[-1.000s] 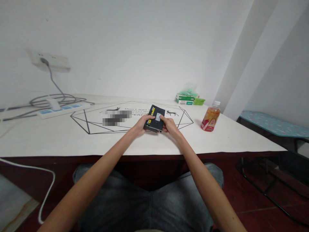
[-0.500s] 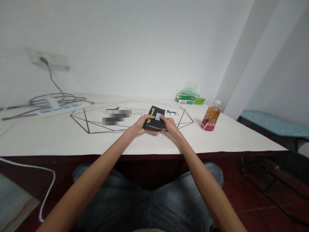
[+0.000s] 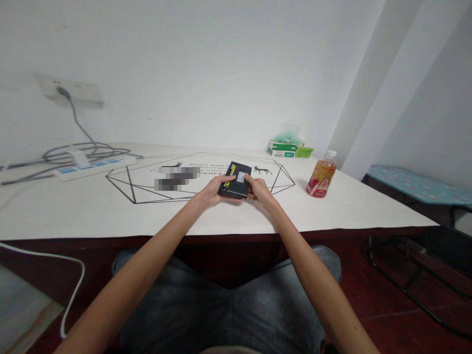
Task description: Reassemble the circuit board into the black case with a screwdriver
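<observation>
A small black network switch [image 3: 239, 189], with a row of yellow ports along its left side and a pale label on its face, is held tilted above the white table [image 3: 155, 219]. My left hand [image 3: 213, 191] grips its left edge, the thumb lying across the face near the ports. At the right edge, my right hand [image 3: 259, 190] is closed on it too, with the thumb by the label. The fingers of both hands beneath the switch are mostly hidden.
A bottle of reddish drink [image 3: 321, 178] stands to the right. Green-and-white boxes [image 3: 282, 149] with a plastic bag [image 3: 289, 133] sit by the wall. On the left lie a power strip [image 3: 98, 168] and coiled grey cable [image 3: 55, 153]. A white cable [image 3: 79, 287] hangs past the table's front edge.
The camera view has shifted slightly. Both hands keep the same hold on the network switch, which has hardly moved.
</observation>
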Available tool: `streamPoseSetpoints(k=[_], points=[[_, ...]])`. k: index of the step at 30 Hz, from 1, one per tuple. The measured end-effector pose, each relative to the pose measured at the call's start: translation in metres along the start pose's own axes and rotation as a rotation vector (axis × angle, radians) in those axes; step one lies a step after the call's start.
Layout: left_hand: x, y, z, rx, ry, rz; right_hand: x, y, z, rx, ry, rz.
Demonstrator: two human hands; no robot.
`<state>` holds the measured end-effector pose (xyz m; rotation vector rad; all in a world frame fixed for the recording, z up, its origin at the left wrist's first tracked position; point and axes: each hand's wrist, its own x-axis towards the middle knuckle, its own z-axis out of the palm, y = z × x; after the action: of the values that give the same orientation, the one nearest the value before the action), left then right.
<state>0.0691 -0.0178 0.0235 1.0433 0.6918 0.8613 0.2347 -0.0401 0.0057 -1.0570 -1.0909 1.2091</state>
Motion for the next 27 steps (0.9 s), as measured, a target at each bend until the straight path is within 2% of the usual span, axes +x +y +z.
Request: streamPoseSetpoints(k=[7, 21, 27], points=[[-0.0026, -0.0011, 0.0003, 0.07, -0.025, -0.024, -0.0028, -0.004, 0.0004, -0.05, -0.015, -0.005], [-0.0012, -0.0043, 0.0006, 0.122, -0.096, -0.035, -0.0019, -0.0029, 0.0022, -0.107, -0.048, -0.123], [0.003, -0.0061, -0.0004, 0.074, -0.081, 0.026, -0.0005, -0.0007, 0.0005, -0.14, -0.015, -0.162]])
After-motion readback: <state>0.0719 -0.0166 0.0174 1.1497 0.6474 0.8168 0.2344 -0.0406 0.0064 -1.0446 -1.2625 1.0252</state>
